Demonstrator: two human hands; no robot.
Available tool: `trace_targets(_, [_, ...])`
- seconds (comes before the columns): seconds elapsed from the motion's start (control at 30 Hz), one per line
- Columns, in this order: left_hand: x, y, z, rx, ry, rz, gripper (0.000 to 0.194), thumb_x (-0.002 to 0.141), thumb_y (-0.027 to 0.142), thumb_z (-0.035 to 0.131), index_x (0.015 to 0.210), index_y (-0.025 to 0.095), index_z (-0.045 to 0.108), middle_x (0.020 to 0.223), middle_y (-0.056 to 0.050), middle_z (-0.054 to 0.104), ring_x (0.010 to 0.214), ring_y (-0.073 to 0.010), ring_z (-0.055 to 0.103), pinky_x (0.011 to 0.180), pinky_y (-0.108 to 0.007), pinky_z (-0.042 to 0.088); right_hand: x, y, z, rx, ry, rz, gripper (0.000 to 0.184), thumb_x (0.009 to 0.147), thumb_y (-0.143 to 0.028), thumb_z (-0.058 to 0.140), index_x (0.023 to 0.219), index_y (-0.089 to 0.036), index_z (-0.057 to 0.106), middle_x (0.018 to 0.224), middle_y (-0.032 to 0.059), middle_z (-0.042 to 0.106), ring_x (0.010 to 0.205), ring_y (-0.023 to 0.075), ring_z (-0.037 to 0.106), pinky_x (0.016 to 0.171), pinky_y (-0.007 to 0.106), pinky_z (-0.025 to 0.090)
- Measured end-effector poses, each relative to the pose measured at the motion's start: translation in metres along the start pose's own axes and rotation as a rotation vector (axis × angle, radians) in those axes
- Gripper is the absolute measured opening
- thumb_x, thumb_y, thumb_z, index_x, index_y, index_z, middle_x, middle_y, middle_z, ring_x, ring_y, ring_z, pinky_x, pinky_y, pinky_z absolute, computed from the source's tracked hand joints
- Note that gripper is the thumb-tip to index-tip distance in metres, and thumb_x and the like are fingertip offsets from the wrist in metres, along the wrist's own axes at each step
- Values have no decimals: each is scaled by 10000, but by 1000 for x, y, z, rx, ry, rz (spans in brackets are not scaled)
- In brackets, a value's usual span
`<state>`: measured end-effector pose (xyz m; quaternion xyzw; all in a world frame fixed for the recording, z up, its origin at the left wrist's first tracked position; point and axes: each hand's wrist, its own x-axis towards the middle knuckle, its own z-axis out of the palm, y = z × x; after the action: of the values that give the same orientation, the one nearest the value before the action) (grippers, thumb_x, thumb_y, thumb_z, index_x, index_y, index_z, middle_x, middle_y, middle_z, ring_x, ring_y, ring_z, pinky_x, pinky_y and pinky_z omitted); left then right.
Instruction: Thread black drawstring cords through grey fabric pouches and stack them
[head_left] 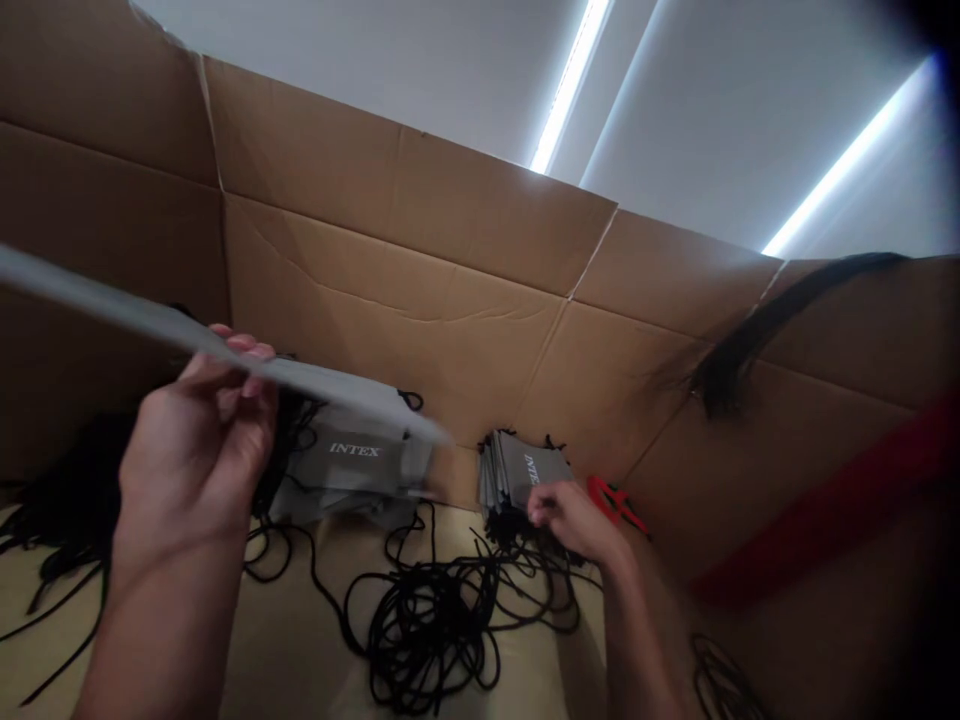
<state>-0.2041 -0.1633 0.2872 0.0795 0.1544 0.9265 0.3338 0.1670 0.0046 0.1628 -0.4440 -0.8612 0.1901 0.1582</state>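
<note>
My left hand (pixel 206 430) is raised on the left, its fingers pinched around a thin grey strip-like piece (pixel 337 393). The piece is blurred and seen almost edge-on, so its exact kind cannot be told. Behind it lies a pile of grey fabric pouches (pixel 330 470) printed INTEX, with black cords. My right hand (pixel 574 518) is in front of a smaller upright stack of grey INTEX pouches (pixel 517 465). Its fingers are curled together, and whatever they may hold is hidden. A tangle of black cord (pixel 431 630) lies on the surface between my forearms.
Cardboard walls (pixel 397 270) enclose the work surface (pixel 300 620) at the back and sides. Red-handled scissors (pixel 615 500) are just right of the smaller stack. More black cords (pixel 75 490) heap at the left. A dark hair-like strand (pixel 750 340) and a red band (pixel 840 510) show at right.
</note>
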Motion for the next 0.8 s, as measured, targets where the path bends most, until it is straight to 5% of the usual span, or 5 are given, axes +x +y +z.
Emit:
trace_targets(0.13, [-6,-11,5,-18,83,-105,362,1069,-61,335,892,115,598,794,8,613,646,-56,611,597,-132,548,12,-19,27,29,-159,8,281,916,-273,782,696,-157,651,635,-45,648,620,131,639,658,280,538])
trace_targets(0.23, [-12,-19,7,19,87,-158,349,1079,-46,366,877,123,596,756,18,590,587,-52,570,545,-130,529,14,-42,33,87,-47,-9,72,831,-167,791,823,-156,721,715,12,718,707,192,703,689,314,547])
trace_targets(0.4, [-19,-34,11,30,118,-202,343,1074,-43,397,874,122,622,789,12,622,605,-42,580,608,-124,561,-9,-111,29,293,258,-199,639,931,-366,761,1453,-290,400,1338,70,701,1093,169,718,875,292,591])
trace_targets(0.6, [-31,-52,18,93,142,-239,382,1055,-32,442,777,133,645,813,-9,634,636,-43,603,630,-99,586,-28,-161,33,128,895,-528,457,927,-228,804,1295,-274,536,1028,11,735,741,133,679,748,259,599])
trace_targets(0.8, [-32,-59,15,136,153,-260,412,1032,-46,462,732,141,673,807,-11,650,663,-48,639,697,-100,620,-36,-159,15,-4,1006,-609,231,950,-15,689,1036,-229,666,877,-5,752,803,138,727,810,238,588])
